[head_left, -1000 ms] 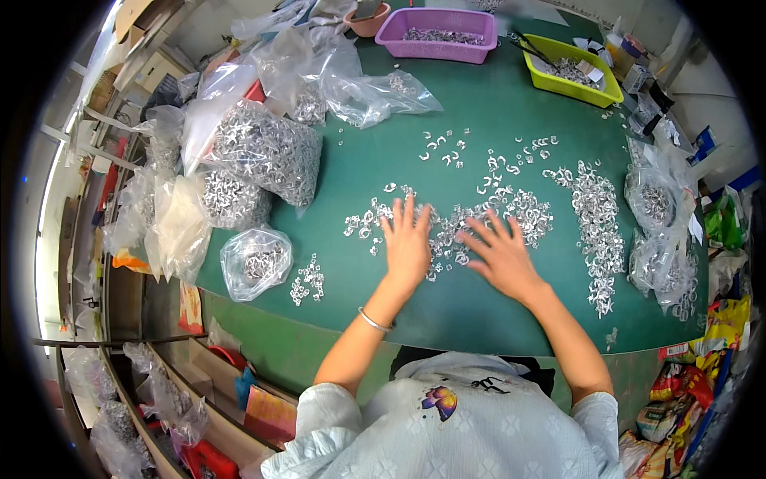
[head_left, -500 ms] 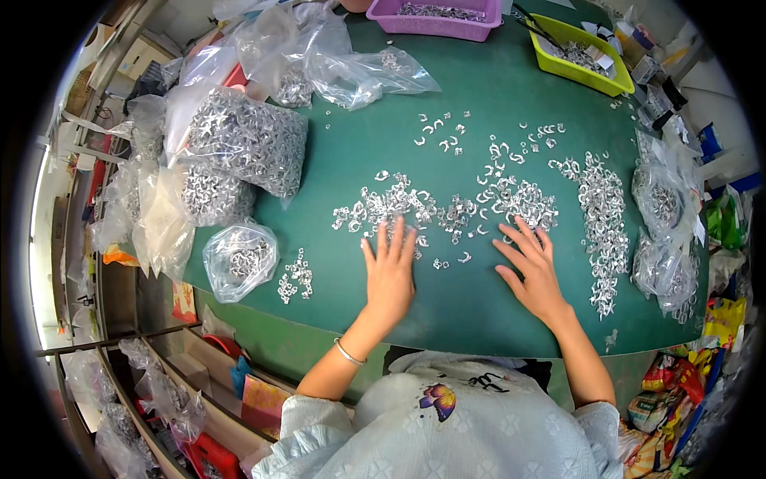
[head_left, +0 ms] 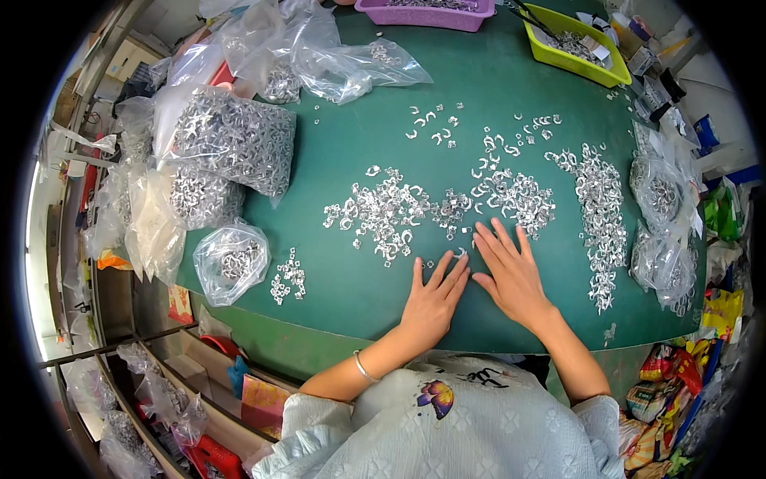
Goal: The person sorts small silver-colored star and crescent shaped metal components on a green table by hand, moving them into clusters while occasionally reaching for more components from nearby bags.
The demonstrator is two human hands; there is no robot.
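Note:
My left hand (head_left: 435,302) lies low over the green table, fingers stretched, the fingertips at a few small silver metal pieces (head_left: 429,264). Just to its right is my right hand (head_left: 511,275), flat with fingers extended, below a heap of curved silver metal parts (head_left: 523,199). Neither hand holds anything that I can see. Left of centre spreads another heap of silver metal parts (head_left: 383,209), and a small cluster (head_left: 452,207) sits between the two heaps. Whether the fingertips press on pieces cannot be made out.
A long strip of metal parts (head_left: 602,215) and bags (head_left: 662,267) lie at the right. At the left are a large filled bag (head_left: 235,140), an open bag (head_left: 231,263) and a small pile (head_left: 289,277). Purple (head_left: 427,17) and yellow-green trays (head_left: 566,57) stand at the back.
My left hand has moved right and nearer to me, away from the left heap. My right hand has shifted left, so the two are now close together. The view has shifted slightly.

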